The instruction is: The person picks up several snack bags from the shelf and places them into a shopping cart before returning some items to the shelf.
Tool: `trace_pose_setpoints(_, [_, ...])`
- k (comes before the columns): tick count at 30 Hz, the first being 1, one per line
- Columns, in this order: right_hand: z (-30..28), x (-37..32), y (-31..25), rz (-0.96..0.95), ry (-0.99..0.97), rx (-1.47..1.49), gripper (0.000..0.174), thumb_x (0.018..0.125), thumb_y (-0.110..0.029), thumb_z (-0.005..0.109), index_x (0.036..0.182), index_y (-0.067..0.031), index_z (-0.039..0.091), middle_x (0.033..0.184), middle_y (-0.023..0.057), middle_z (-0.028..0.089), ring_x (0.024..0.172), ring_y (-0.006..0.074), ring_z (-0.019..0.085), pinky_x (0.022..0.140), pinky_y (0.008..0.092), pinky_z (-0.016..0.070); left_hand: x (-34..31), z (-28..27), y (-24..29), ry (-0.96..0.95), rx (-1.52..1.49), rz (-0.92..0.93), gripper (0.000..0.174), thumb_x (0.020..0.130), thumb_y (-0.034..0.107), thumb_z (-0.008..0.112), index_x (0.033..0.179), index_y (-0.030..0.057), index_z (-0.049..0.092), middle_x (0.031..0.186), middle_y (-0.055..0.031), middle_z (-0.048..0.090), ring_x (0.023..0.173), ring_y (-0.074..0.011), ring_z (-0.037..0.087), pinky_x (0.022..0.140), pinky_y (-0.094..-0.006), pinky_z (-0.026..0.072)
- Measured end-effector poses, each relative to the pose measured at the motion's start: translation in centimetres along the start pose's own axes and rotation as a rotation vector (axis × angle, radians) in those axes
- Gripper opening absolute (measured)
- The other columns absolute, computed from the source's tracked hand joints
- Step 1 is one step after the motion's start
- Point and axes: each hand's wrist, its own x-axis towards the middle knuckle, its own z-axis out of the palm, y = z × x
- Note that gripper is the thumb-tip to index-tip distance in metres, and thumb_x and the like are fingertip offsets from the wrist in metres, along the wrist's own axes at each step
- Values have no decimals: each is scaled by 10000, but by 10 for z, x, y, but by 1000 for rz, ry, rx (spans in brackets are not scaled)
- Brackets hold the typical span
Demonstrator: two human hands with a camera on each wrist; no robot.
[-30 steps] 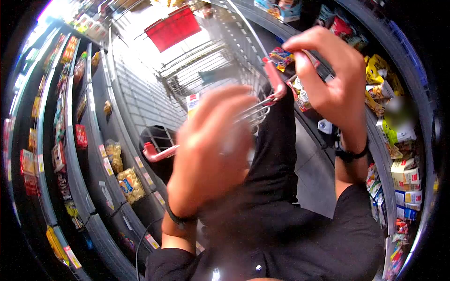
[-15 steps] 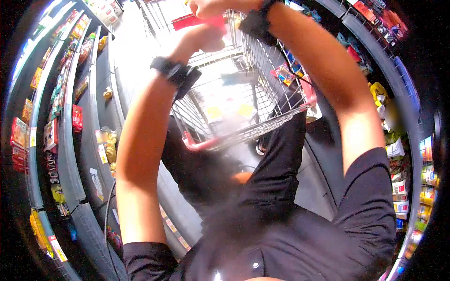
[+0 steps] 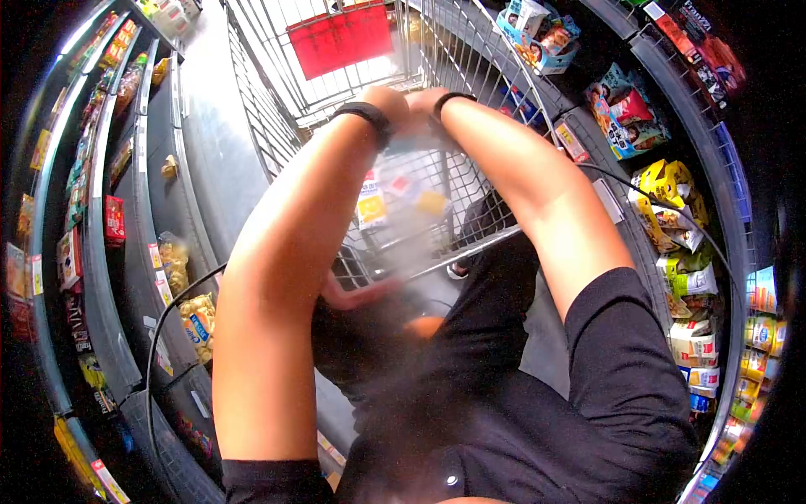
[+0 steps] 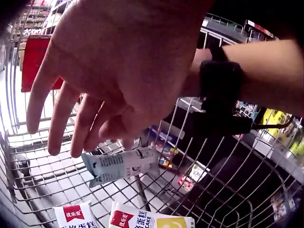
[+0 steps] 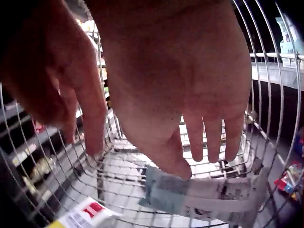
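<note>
Both hands hang inside a wire shopping cart, palms bare. The left hand has its fingers spread and pointing down, with nothing in them. Beside it the right hand points its straight fingers down over a pale blue and white packet lying on the cart's wire floor; its thumb overlaps the packet's edge in the right wrist view, and whether it touches cannot be told. Nearer the handle side lie white packets with red labels, one at left and one with yellow.
A red panel is fixed at the cart's far end. Shelves of snacks run along both sides, with yellow bags at right and a pasta-like bag at left. A black cable curves at left.
The hands have come back from the cart's far end toward the body and down into the cart. The red panel and the cart's far end show more fully.
</note>
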Motion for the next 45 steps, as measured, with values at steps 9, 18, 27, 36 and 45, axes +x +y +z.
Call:
trace_pose_setpoints(9, [26,-35,1,-37,-103,-452,559,973,-426,545,1443,-133,622,1459,113,648,1310,288,637,1100,464,507,33,25,-2,-3,5,43,302,807,311,627,946,111,805,969,-122,798,908,-299,772,763,-427,600])
trace_pose_setpoints(18, [-40,-11,-11,-93,293,-72,348,810,-201,746,1128,-62,778,1178,185,767,1064,304,756,897,454,599,32,-3,-26,350,-117,-116,386,890,286,644,1236,118,675,1263,-194,703,1124,-417,700,884,-503,598])
trace_pose_setpoints(27, [-196,-136,-85,-500,884,331,510,841,-448,791,1070,4,722,924,218,753,848,355,741,791,470,602,16,-104,-62,1214,-1014,156,702,1038,312,652,1610,55,335,1409,-256,590,1235,-362,629,994,-486,535])
trace_pose_setpoints(36, [-138,-400,-43,-554,1620,23,490,739,-304,855,1053,14,655,923,187,668,953,400,629,887,501,470,-202,-147,153,1308,-898,493,714,1012,101,645,1620,87,271,1570,-223,441,1396,-368,512,1125,-506,480])
trace_pose_setpoints(45, [29,-523,119,36,1467,531,555,869,-295,758,1290,-2,546,1204,245,579,1124,471,557,993,545,466,-170,-36,353,852,-759,943,796,945,63,704,1566,-55,220,1568,-275,360,1390,-372,493,1108,-500,492])
